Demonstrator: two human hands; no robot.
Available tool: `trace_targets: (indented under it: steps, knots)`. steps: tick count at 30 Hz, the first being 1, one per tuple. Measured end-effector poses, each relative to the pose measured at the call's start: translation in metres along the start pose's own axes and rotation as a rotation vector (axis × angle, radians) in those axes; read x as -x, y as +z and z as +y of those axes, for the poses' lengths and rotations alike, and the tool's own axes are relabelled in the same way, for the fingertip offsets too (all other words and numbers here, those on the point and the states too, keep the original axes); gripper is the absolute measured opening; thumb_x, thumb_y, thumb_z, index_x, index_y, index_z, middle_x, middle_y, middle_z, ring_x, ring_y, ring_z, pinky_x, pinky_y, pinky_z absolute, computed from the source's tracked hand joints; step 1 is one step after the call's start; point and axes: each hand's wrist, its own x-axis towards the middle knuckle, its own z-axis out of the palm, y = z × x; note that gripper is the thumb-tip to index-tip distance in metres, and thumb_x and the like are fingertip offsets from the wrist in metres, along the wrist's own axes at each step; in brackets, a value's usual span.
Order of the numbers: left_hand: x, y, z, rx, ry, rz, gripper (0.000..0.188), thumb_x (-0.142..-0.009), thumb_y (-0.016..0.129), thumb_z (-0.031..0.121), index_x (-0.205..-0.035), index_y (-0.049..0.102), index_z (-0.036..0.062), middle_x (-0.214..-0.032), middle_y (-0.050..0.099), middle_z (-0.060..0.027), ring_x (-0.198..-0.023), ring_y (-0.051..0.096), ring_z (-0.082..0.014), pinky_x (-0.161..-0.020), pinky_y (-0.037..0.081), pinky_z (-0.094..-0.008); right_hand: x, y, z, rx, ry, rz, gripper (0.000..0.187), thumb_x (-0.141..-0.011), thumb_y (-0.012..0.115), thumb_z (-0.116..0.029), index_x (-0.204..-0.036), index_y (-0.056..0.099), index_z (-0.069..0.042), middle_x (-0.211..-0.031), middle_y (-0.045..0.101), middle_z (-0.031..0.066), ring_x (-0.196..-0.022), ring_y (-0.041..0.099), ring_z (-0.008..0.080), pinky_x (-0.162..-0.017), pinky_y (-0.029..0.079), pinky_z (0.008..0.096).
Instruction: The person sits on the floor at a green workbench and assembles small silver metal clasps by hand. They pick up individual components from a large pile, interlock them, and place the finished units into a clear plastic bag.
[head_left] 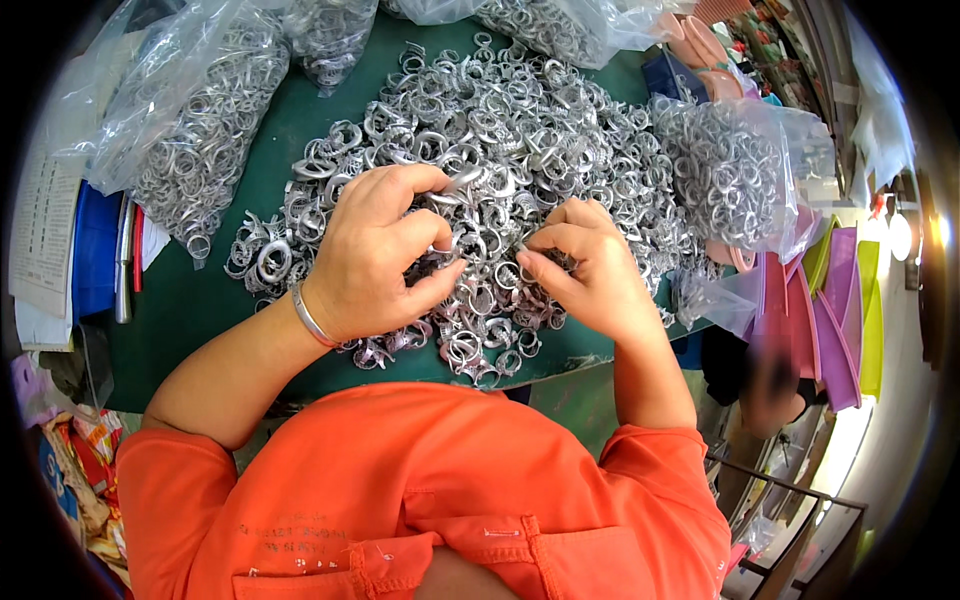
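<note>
Many loose silver-coloured rings (510, 130) lie heaped mid-table on the green tabletop (165, 345), so plenty looks left to go through; similar pieces sit in clear bags (205, 150) along the far edge and both sides, can't tell if those are done or waiting. Left hand (385, 250) part-open, thumb and fingertips apart, at the heap; no clear hold on a ring. Right hand (595, 265) curled, thumb and forefinger close together over the rings; can't tell whether gripping one.

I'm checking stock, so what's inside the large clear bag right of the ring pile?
The clear bag holds many silvery rings, resembling those in the pile. Only rings near the plastic show; those deeper are covered.
</note>
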Motion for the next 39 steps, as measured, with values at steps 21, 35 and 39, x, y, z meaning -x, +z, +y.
trace_targets:
  steps: [21, 35, 39]
  knots:
    - [-0.004, -0.003, 0.005, 0.065, 0.017, 0.069, 0.054, -0.066, 0.082, 0.024, -0.111, 0.057, 0.0092, -0.115, 0.056, -0.011, -0.1, 0.056, -0.0298, -0.086, 0.042, -0.0397, -0.035, 0.027, -0.007, -1.602, 0.026, 0.113, 0.016, -0.09, 0.057, 0.0, -0.106, 0.059, 0.004, -0.108, 0.057, 0.0134, -0.096, 0.066, 0.0256, -0.076, 0.06, 0.0334]
    - [-0.051, 0.003, 0.03, -0.239, 0.027, -0.277, 0.023, -0.064, 0.082, 0.019, -0.073, 0.062, 0.0084, -0.086, 0.056, -0.0055, -0.081, 0.054, -0.0253, -0.075, 0.04, -0.0368, -0.021, 0.022, 0.007, -1.084, 0.048, 0.604, 0.01, -0.092, 0.062, -0.008, -0.097, 0.06, 0.001, -0.075, 0.061, 0.0009, -0.058, 0.052, 0.0037, -0.051, 0.042, 0.0178]
    - [-0.054, -0.003, 0.023, 0.03, -0.152, -0.255, 0.014, -0.074, 0.075, 0.005, -0.074, 0.061, 0.0045, -0.087, 0.058, -0.0069, -0.084, 0.057, -0.0204, -0.077, 0.045, -0.0304, -0.025, 0.02, 0.016, -0.946, 0.057, 0.671, 0.008, -0.09, 0.061, -0.003, -0.097, 0.06, 0.0, -0.075, 0.061, -0.0001, -0.061, 0.053, 0.0036, -0.053, 0.043, 0.0199]
